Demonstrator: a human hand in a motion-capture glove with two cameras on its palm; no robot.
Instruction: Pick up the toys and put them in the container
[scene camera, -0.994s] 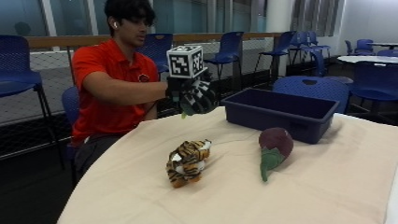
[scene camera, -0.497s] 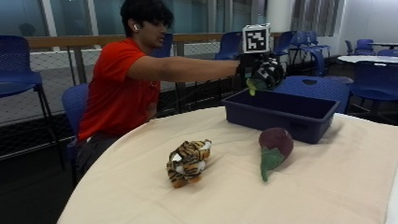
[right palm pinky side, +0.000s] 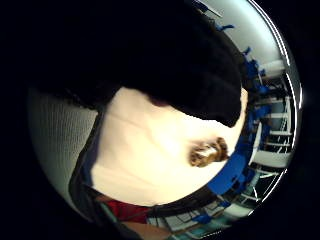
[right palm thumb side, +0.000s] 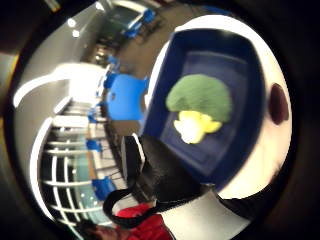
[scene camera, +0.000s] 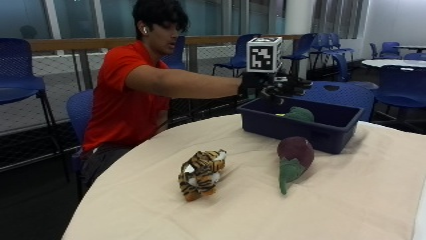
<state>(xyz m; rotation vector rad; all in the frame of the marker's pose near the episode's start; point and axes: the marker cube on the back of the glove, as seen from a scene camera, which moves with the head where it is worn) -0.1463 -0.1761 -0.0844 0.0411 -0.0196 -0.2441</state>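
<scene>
Your gloved right hand (scene camera: 269, 87): held out above the near edge of the blue container (scene camera: 266, 125), fingers spread and relaxed, nothing in them

Green and yellow plush toy (right palm thumb side: 200, 107): directly under your palm, lying on the floor of the container; from the outside view only its green top (scene camera: 297, 114) shows above the rim, just below and past your hand

Container: closest thing to your hand, standing on the cream tablecloth (scene camera: 373, 200)

Plush eggplant (scene camera: 293, 157): on the cloth, below your hand and out towards the table's middle, just beside the container's long wall, purple end nearest the container, green stem end pointing away

Plush tiger (scene camera: 200, 172): farthest from your hand, on the cloth, apart from the eggplant; seen again by the little finger side palm camera (right palm pinky side: 207, 152)
</scene>
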